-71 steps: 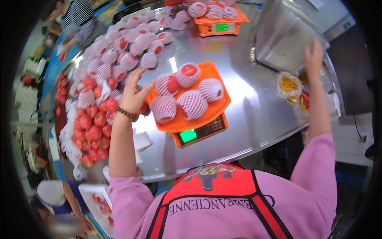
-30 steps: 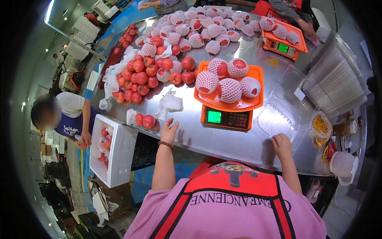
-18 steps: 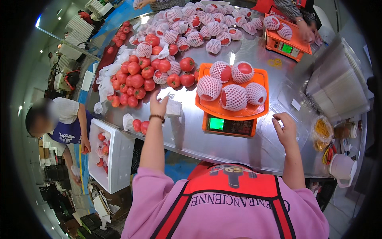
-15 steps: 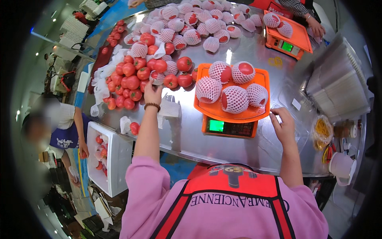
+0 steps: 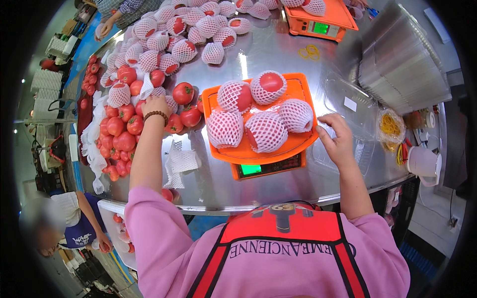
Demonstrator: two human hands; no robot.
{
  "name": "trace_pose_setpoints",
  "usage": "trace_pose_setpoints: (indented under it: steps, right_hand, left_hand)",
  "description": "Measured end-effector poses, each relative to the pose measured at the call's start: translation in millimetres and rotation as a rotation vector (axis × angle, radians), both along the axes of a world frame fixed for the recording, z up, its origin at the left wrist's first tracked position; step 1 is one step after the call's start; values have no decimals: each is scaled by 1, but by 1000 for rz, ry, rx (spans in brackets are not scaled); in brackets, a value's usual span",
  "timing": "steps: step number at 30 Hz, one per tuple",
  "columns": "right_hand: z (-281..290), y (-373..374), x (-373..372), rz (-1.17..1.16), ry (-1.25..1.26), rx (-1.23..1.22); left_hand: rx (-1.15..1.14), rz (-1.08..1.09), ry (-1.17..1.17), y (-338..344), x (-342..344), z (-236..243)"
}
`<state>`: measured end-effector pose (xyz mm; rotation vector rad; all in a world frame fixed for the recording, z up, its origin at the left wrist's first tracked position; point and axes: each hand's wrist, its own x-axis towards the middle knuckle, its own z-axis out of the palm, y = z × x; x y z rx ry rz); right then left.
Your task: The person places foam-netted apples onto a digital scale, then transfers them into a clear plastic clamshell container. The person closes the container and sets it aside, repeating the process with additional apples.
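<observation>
My left hand (image 5: pixel 155 105), with a beaded bracelet, reaches into the pile of red tomatoes (image 5: pixel 118 126); its fingers curl among bare and foam-netted fruit, and what they grip is hidden. My right hand (image 5: pixel 335 139) is half curled, fingers apart, at the right edge of the orange tray (image 5: pixel 296 146), seemingly touching it. The tray sits on a scale with a green display (image 5: pixel 251 169) and carries several net-wrapped tomatoes (image 5: pixel 266 131). Loose white foam nets (image 5: pixel 180 164) lie below the bare tomatoes, left of the scale.
Netted fruit (image 5: pixel 185 49) fills the back left; a second scale (image 5: pixel 315 29) stands behind. At right are stacked clear boxes (image 5: pixel 397 59), an open box (image 5: pixel 345 102) and yellow bands (image 5: pixel 390 126). Co-workers (image 5: pixel 79 223) (image 5: pixel 114 15) and a foam crate (image 5: pixel 114 233) are at left.
My left hand has moved forward into the tomato pile from the near edge. My right hand has risen to the tray's edge. The view has also shifted.
</observation>
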<state>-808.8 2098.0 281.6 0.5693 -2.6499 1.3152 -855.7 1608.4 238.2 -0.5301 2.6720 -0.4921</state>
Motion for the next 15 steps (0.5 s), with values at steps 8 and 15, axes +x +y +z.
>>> trace_pose_setpoints:
  steps: [8, 15]
  right_hand:
    - [10, -34, -18, 217, -6, 220]
    - [-5, -32, -17, 191, 44, 220]
  left_hand:
    - [196, 184, -127, -3, 11, 6]
    - [518, 131, 295, -16, 78, -30]
